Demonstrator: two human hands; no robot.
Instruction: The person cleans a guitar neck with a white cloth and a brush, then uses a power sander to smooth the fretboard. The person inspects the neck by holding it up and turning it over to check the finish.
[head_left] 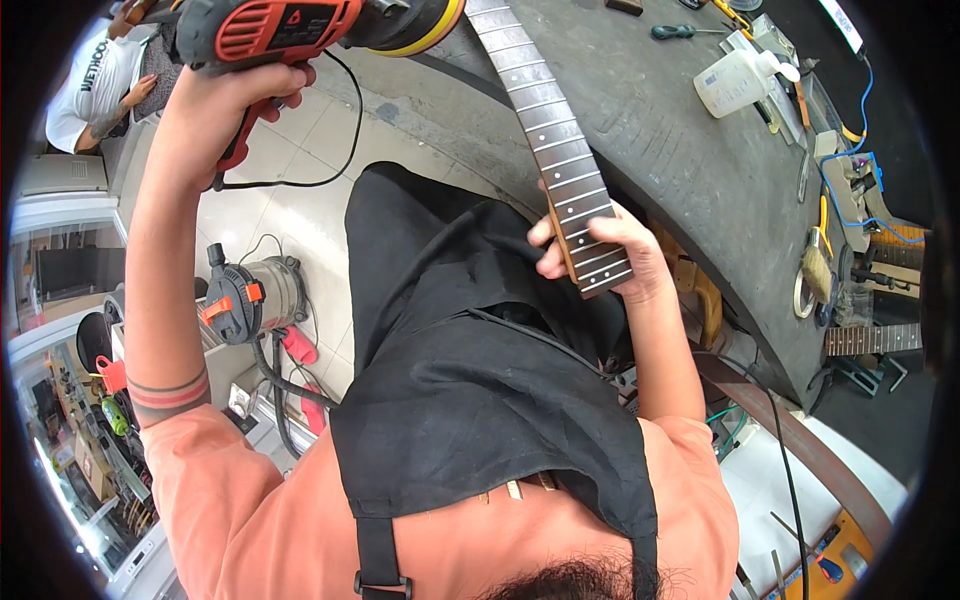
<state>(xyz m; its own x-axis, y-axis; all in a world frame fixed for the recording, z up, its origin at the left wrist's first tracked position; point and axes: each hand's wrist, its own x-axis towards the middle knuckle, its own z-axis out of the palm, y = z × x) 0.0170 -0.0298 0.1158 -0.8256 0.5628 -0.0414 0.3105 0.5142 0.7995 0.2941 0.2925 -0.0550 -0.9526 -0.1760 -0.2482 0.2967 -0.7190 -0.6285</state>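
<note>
The guitar neck (560, 150) with its dark fretboard lies slanted, its far end on the grey workbench (680, 150) and its near end over the person's black apron (480, 350). The right hand (610, 250) is closed around the near end, and the left hand (225, 115) is wrapped tight on the handle of the red and grey power polisher (300, 25), whose yellow-edged pad sits just beside the far end. To do this well, I think the neck must be held very steady and the pad kept flat and light, with the black cord (340, 150) away from it.
</note>
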